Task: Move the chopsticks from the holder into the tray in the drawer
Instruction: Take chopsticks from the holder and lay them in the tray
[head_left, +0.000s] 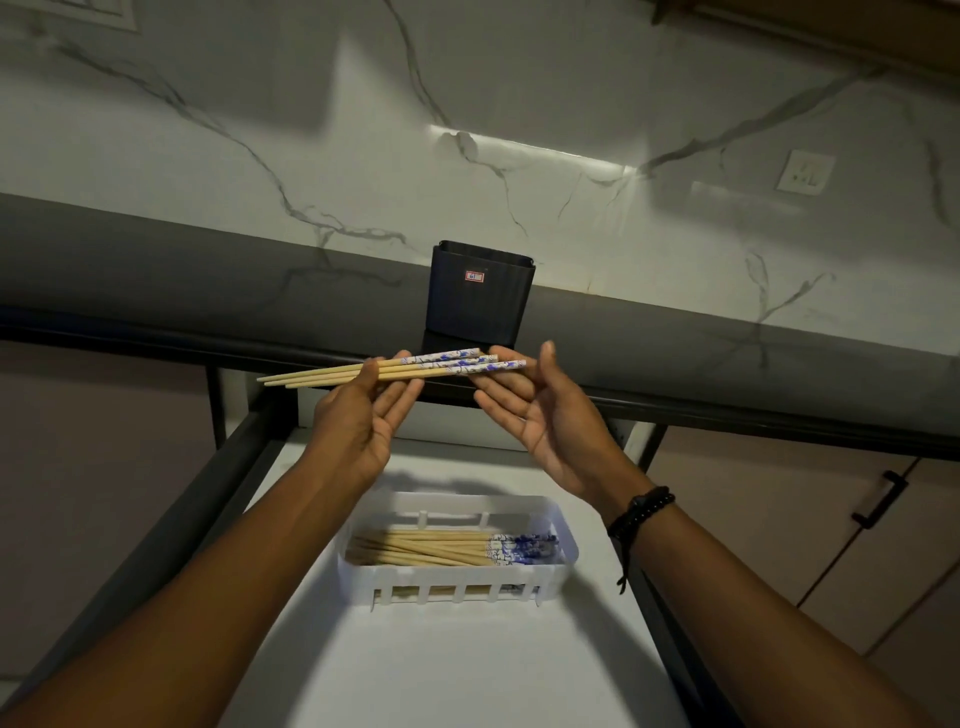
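The left hand (358, 421) pinched three chopsticks (332, 375) under its thumb, the right hand (545, 415) propping their patterned ends on straight fingers, above the drawer's (467, 670) tray (363, 578), before the holder (478, 301) at the counter's (208, 260) edge.

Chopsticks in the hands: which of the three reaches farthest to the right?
The chopstick nearest the person: its blue-patterned end juts past the other two, over the fingers of the right hand.

Left hand (358, 421) pinches palm-up; right hand (540, 415) seemingly lies flat.
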